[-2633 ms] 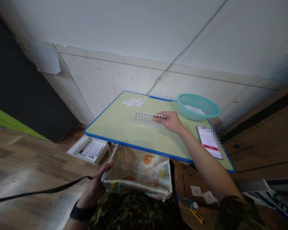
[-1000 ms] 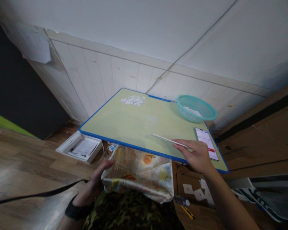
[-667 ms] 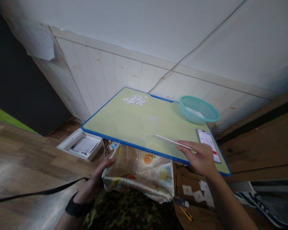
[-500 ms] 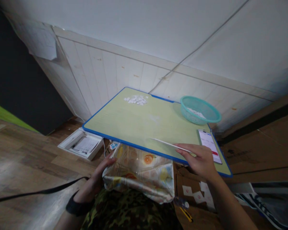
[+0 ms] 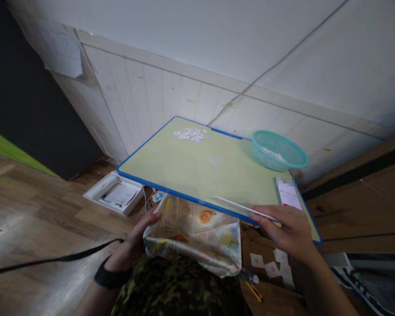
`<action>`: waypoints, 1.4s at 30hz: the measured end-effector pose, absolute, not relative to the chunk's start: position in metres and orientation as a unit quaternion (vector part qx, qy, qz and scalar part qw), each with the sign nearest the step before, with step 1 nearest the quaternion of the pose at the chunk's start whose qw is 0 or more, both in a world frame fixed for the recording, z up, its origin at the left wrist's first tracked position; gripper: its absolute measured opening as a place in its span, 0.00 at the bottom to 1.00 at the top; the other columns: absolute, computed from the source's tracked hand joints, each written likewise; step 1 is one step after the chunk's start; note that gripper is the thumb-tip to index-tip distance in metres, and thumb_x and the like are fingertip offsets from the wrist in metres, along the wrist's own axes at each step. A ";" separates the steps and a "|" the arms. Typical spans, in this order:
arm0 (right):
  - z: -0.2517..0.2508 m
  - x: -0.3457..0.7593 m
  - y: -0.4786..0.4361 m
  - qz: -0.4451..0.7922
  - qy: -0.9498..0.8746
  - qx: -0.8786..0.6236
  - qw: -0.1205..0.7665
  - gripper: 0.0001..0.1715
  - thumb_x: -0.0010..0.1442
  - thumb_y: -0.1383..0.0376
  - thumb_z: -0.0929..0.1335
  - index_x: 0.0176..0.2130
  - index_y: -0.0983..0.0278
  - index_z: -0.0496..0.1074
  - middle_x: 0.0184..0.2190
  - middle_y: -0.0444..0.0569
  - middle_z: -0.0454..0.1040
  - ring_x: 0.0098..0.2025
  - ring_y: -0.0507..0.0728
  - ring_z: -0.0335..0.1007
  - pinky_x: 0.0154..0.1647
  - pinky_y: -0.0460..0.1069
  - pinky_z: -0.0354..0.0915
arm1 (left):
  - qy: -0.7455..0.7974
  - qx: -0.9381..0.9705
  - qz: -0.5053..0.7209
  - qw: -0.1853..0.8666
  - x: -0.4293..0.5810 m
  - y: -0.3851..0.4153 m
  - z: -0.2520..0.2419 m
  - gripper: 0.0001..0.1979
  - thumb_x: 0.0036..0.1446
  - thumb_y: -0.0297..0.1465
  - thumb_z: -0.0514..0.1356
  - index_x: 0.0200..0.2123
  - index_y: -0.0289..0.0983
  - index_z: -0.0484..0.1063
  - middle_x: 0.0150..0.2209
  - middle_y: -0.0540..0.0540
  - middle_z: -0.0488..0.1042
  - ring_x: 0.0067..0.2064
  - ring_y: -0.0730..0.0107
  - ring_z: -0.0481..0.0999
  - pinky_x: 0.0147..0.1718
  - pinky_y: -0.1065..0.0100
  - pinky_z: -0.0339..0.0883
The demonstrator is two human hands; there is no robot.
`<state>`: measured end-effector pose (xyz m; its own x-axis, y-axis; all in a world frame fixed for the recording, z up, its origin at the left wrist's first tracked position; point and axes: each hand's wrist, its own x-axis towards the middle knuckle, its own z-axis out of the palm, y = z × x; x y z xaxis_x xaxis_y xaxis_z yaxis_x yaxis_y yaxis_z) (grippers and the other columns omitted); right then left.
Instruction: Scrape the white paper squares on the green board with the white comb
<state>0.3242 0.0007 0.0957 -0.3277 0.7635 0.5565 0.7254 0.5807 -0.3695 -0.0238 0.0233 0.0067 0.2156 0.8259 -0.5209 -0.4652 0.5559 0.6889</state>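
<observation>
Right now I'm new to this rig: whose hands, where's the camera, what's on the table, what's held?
No machine here: a person works bare-handed, and the single camera sits on their head, looking forward and down. The right hand pinches a flat white tray at the near edge of the green table. The left hand grips the edge of a fruit-print bag on the lap, below the table. On the table lie a pile of small white pieces, a teal basket with more white bits inside, and a phone. A white box sits on the floor.
</observation>
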 end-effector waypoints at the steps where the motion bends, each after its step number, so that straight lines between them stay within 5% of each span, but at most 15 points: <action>1: 0.097 0.324 -0.001 0.030 -0.816 -0.455 0.356 0.20 0.57 0.69 0.72 0.47 0.47 0.76 0.38 0.38 0.81 0.34 0.56 0.80 0.32 0.48 0.76 | 0.465 0.196 0.429 0.749 -0.024 0.023 0.008 0.25 0.54 0.33 0.64 0.57 0.37 0.73 0.45 0.45 0.84 0.46 0.51 0.81 0.39 0.63 0.73; 23: 0.095 0.318 0.005 0.047 -0.829 -0.425 0.361 0.15 0.57 0.72 0.71 0.44 0.57 0.77 0.38 0.42 0.82 0.37 0.53 0.80 0.37 0.45 0.74 | 0.451 0.218 0.439 0.746 -0.025 0.025 0.003 0.29 0.55 0.33 0.63 0.60 0.37 0.69 0.50 0.43 0.81 0.47 0.52 0.81 0.39 0.63 0.74; 35: 0.076 0.330 0.026 -0.101 -0.760 -0.522 0.374 0.10 0.59 0.68 0.71 0.41 0.61 0.79 0.37 0.46 0.82 0.36 0.56 0.80 0.36 0.47 0.74 | 0.416 0.222 0.427 0.772 -0.022 0.025 0.005 0.31 0.58 0.35 0.61 0.64 0.40 0.62 0.49 0.46 0.82 0.48 0.52 0.80 0.44 0.61 0.72; 42: 0.081 0.331 0.013 -0.026 -0.776 -0.503 0.380 0.09 0.58 0.68 0.71 0.40 0.59 0.79 0.36 0.44 0.82 0.34 0.55 0.80 0.36 0.45 0.74 | 0.425 0.192 0.410 0.784 -0.021 0.023 0.010 0.31 0.58 0.34 0.61 0.65 0.40 0.62 0.47 0.46 0.83 0.48 0.51 0.80 0.45 0.58 0.72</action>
<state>0.3307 0.0129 0.0814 -0.2047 0.7610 0.6156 0.8005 0.4921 -0.3422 -0.0214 0.0230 0.0104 0.3017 0.8065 -0.5085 -0.4796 0.5894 0.6501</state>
